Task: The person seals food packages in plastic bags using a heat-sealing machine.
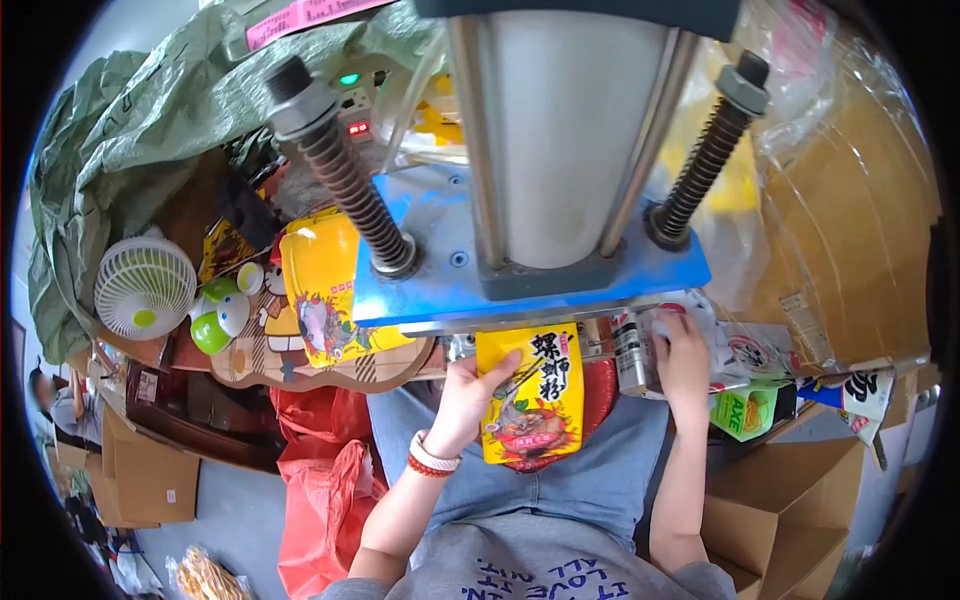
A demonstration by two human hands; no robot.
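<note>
My left hand grips the left edge of a yellow food pouch with black Chinese lettering. The pouch's top edge sits under the blue plate of a press machine with a grey central cylinder and two spring-wrapped bolts. My right hand rests fingers-down on the machine's right side, next to a small printed container; it holds nothing that I can see. A second yellow pouch lies on a wooden board at the left.
A white desk fan and green-white toys stand at the left. Red plastic bags lie below the board. Cardboard boxes sit on the floor at left and at right. A green AXE bottle lies right.
</note>
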